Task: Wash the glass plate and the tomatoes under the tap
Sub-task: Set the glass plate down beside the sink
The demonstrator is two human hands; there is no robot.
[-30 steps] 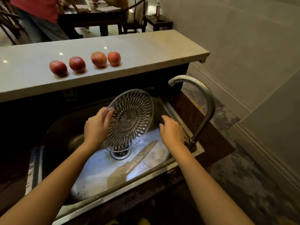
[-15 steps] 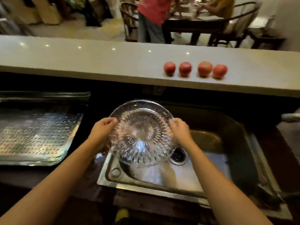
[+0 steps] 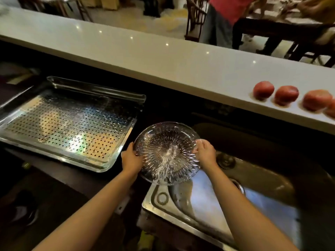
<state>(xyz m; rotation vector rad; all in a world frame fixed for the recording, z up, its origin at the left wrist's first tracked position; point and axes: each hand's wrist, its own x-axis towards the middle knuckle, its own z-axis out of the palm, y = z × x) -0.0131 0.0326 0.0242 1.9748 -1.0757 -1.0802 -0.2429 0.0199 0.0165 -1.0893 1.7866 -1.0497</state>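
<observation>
I hold the cut-glass plate [image 3: 167, 153] roughly level above the left end of the steel sink [image 3: 204, 207]. My left hand [image 3: 130, 158] grips its left rim and my right hand [image 3: 205, 153] grips its right rim. Several red tomatoes [image 3: 263, 90] lie in a row on the white counter ledge [image 3: 145, 57] at the far right, partly cut off by the frame edge. The tap is out of view.
A perforated steel draining tray [image 3: 68, 122] sits on the dark worktop just left of the plate. The sink drain [image 3: 237, 185] shows behind my right forearm. Beyond the ledge a person in a red top [image 3: 230, 8] stands by a dark table and chairs.
My right hand joined the left on the plate, which went from tilted on edge to nearly level. Both hands carried it left, from over the sink toward the draining tray. My view swung left too.
</observation>
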